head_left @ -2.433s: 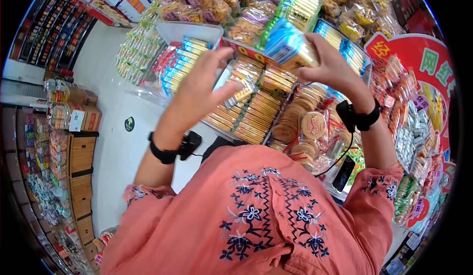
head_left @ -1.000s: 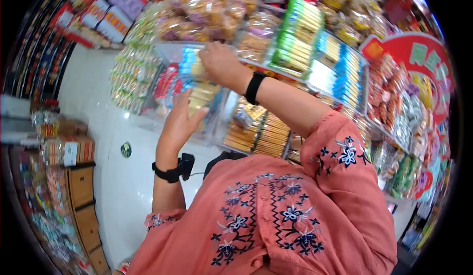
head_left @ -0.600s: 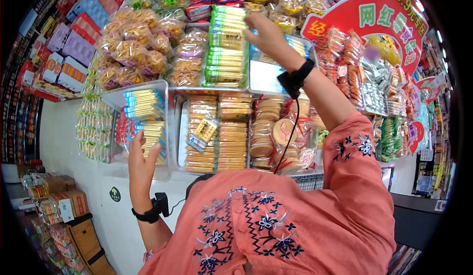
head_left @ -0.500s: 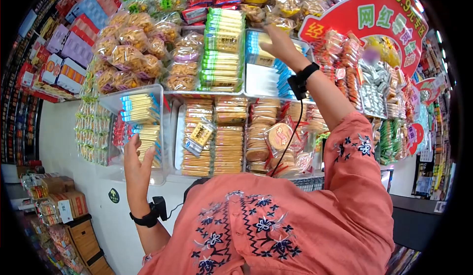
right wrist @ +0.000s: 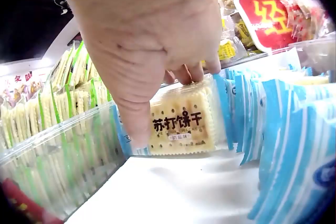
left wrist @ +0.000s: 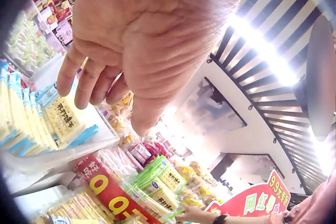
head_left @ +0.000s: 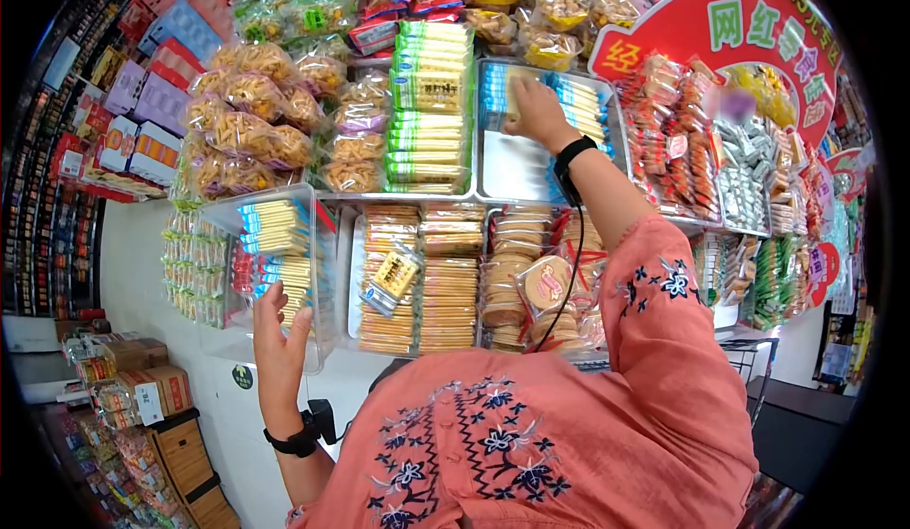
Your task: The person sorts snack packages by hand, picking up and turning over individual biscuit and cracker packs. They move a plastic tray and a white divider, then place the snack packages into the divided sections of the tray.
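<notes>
My right hand [head_left: 537, 117] reaches into a clear bin [head_left: 485, 164] of blue-edged soda cracker packs at the back. In the right wrist view, its thumb lies on the front of a soda cracker pack [right wrist: 181, 124] and the fingers curl over its top edge. My left hand [head_left: 277, 354], fingers relaxed and slightly spread, is held beside a second clear bin [head_left: 327, 273] at the left. Two stacks of blue-edged cracker packs [head_left: 275, 226] stand in that bin. From the left wrist view, the left palm holds nothing.
Green-edged cracker packs [head_left: 431, 117] adjoin the right hand's bin. In front are a bin of stick biscuits [head_left: 450, 301], with a loose blue pack [head_left: 391, 281] on top, and round biscuits [head_left: 547, 282]. A red sign [head_left: 682, 31] rises at the back right. A cable [head_left: 574, 264] hangs from the right wrist.
My right hand has carried cracker packs to the left bin, let them go and returned to the right bin, lowering onto another pack. My left hand has moved left to the left bin.
</notes>
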`<action>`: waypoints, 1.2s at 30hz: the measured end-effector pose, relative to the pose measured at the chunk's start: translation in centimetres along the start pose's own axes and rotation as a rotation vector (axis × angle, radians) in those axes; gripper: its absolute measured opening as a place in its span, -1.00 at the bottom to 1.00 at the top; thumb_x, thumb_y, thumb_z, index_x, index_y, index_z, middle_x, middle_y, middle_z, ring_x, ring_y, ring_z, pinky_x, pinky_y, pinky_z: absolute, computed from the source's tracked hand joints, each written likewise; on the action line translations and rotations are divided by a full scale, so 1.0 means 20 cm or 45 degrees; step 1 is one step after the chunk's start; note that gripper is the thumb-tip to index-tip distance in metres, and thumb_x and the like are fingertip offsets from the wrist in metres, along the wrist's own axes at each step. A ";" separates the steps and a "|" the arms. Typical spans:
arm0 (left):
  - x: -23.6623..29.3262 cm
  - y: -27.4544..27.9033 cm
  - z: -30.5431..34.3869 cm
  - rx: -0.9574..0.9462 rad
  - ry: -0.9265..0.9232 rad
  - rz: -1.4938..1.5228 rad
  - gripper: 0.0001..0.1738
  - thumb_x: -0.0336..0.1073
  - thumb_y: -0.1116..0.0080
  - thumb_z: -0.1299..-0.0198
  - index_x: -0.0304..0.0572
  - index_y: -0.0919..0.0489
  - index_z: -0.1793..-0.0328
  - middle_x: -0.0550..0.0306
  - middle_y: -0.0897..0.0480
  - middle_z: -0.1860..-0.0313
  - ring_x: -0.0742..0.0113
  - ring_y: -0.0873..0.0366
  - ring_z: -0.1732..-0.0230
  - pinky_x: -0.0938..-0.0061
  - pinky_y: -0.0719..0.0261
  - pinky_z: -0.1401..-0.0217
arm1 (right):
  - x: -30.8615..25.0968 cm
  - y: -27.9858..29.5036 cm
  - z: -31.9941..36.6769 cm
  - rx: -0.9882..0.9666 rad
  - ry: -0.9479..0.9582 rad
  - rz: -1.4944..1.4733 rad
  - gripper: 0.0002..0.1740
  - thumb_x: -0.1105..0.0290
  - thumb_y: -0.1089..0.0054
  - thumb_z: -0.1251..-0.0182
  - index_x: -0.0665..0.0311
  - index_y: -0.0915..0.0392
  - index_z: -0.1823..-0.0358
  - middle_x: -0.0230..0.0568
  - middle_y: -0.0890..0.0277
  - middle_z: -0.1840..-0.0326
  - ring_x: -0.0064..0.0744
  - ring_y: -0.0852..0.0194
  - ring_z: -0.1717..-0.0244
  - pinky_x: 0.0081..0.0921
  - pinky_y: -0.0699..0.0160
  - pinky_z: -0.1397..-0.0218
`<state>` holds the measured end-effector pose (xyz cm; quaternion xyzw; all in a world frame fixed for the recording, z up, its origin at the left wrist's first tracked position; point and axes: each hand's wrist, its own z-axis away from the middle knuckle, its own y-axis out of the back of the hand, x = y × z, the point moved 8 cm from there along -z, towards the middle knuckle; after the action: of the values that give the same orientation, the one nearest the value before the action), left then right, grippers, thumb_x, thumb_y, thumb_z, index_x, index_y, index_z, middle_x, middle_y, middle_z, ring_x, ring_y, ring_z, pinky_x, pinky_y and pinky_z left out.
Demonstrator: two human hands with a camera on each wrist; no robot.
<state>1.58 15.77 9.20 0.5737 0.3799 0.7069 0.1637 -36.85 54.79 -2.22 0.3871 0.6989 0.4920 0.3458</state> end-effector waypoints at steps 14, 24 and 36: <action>0.00 0.00 0.01 -0.051 -0.023 -0.035 -0.39 -0.23 -0.27 -0.40 -0.38 -0.39 -0.47 -0.16 -0.52 -0.28 0.01 -0.53 -0.26 0.22 -0.47 -0.37 | 0.05 -0.01 -0.08 -0.047 -0.061 0.068 0.29 -0.09 -0.70 0.23 0.30 -0.22 -0.55 0.14 -0.28 -0.53 0.12 -0.27 -0.51 0.01 -0.32 -0.50; -0.03 -0.03 0.00 -0.110 -0.021 0.010 -0.43 -0.27 -0.27 -0.38 -0.34 -0.41 -0.44 -0.11 -0.53 -0.26 0.02 -0.55 -0.23 0.22 -0.50 -0.32 | -0.03 0.07 -0.08 -0.219 -0.084 0.185 0.15 -0.13 -0.71 0.29 0.27 -0.42 -0.37 -0.01 -0.43 -0.27 0.07 -0.39 -0.36 -0.01 -0.49 -0.28; -0.09 -0.06 0.05 -0.090 0.013 0.006 -0.42 -0.27 -0.29 -0.38 -0.31 -0.43 -0.47 -0.06 -0.55 -0.26 0.08 -0.57 -0.24 0.24 -0.50 -0.31 | 0.01 -0.01 -0.11 -0.205 0.012 0.131 0.27 -0.18 -0.73 0.34 0.34 -0.35 -0.42 0.04 -0.45 -0.23 0.10 -0.40 -0.33 -0.03 -0.44 -0.32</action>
<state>2.81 15.71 7.17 0.5648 0.3541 0.7233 0.1801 -38.89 53.89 -1.84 0.3912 0.6378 0.5658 0.3467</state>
